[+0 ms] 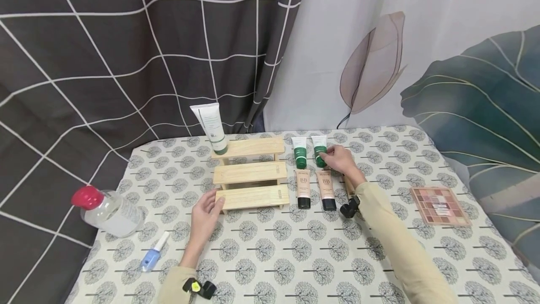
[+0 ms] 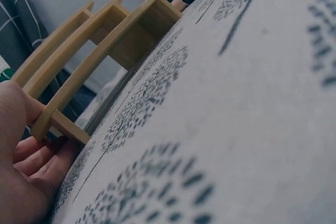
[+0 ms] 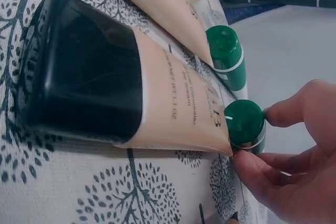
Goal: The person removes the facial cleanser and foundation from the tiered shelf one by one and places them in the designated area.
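Observation:
A three-tier wooden display rack [image 1: 253,197] stands mid-table. My left hand [image 1: 205,212] grips the left end of its lowest step; in the left wrist view the thumb and curled fingers [image 2: 39,158] lie about that corner. A tall white tube with a green cap [image 1: 213,128] stands on the rack's top step. To the right, my right hand [image 1: 341,159] pinches the green cap [image 3: 245,124] of a small white-and-green tube [image 1: 319,148]. Beside it is a matching small tube [image 1: 299,149]. Two beige BB cream tubes [image 1: 303,186] with black caps lie nearer me.
A clear bottle with a red cap [image 1: 111,212] and a blue nail polish bottle [image 1: 152,254] are on the left. An eyeshadow palette [image 1: 440,206] lies at the right. Another item, mostly hidden, is beneath the right wrist. Curtains [image 1: 320,50] hang behind the table.

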A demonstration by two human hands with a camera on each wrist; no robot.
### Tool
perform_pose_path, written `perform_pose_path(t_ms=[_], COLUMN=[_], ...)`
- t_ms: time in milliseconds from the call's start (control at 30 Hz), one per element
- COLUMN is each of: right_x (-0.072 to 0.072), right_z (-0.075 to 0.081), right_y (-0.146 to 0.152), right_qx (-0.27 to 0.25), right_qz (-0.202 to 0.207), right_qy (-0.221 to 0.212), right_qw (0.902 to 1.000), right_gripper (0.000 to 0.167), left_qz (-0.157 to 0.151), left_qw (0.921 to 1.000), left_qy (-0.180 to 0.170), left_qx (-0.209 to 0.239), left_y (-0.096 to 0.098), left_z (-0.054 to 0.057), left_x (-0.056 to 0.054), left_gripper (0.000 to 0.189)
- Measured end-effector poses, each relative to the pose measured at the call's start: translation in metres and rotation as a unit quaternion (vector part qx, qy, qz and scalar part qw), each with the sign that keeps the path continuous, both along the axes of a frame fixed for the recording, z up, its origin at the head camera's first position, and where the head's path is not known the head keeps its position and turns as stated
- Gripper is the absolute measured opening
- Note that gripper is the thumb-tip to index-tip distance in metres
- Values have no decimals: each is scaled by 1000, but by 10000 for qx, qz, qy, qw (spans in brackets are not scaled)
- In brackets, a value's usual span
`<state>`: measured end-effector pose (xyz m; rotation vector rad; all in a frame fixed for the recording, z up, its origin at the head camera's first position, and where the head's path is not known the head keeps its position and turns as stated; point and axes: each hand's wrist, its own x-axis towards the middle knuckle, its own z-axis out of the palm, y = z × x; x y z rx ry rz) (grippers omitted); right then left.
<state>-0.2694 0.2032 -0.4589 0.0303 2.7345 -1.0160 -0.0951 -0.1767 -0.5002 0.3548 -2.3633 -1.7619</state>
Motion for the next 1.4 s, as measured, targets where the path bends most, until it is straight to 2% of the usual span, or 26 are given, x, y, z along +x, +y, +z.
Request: perform_pose_path(t_ms=[133,400,633,967,1167,1400], right_x=[1,0,1,-9,-9,-8], right_z=[3,17,42,70,84,92], right_y=[-2,-17,-39,-75,-97,-124], right_qx=[-184,-690,-1275,-1481,-1832,-2182], right_qz=[-42,-36,-126,121,290,520], right_qy=[96,716,857,1260,1169,1047], right_qw=[9998,9950,9881,9808,9757,9689], right_gripper=[55,47,48,44,44,42], left_qz=[118,-16,-17,-45,-8,-8], left_qw=[9998,9999,10000,10000,9998,9999], left_qy=[9,-143,-67,-17,-165,-138], left_qx=[-130,-59,-23,-48,-84,-75], left_y=[0,-1,0,0,-1,1], left_z=[-1,1,1,0,-4,-2], left_x=[1,3,4,3,-1,0], left_gripper=[46,49,49,50,48,49])
